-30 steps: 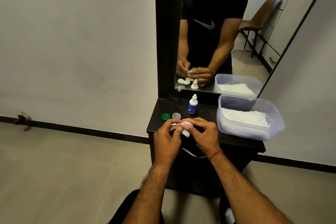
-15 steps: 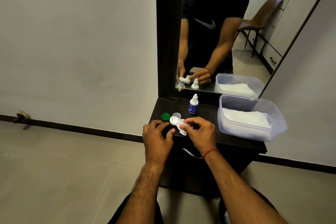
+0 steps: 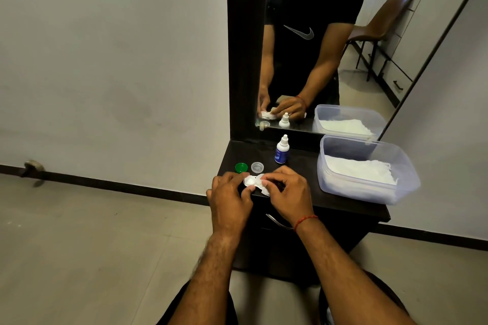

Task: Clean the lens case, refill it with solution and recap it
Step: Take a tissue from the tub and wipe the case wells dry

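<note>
Both hands meet at the near left edge of the worktop [image 3: 299, 157], with the case between them. The left hand [image 3: 229, 198] pinches the white case [image 3: 250, 181] by its left well, thumb and fingers curled round it. The right hand [image 3: 287, 192] has its fingers curled on a scrap of white tissue [image 3: 265, 190], pressed against the right well.

I judge this to be the cleaning step: the wells are being wiped out and neither looks refilled yet. The case is a small white two-well piece with both wells uncapped; whether they are dry I cannot tell. Its caps, one green [image 3: 241, 167] and one clear [image 3: 257, 166], lie side by side just beyond the hands.

Next comes the refill. That calls for setting the case flat, letting go of the tissue and reaching for the bottle [image 3: 282, 150], which stands farther back and may need uncapping. A tub [image 3: 356, 190] of tissues sits at the right.
</note>
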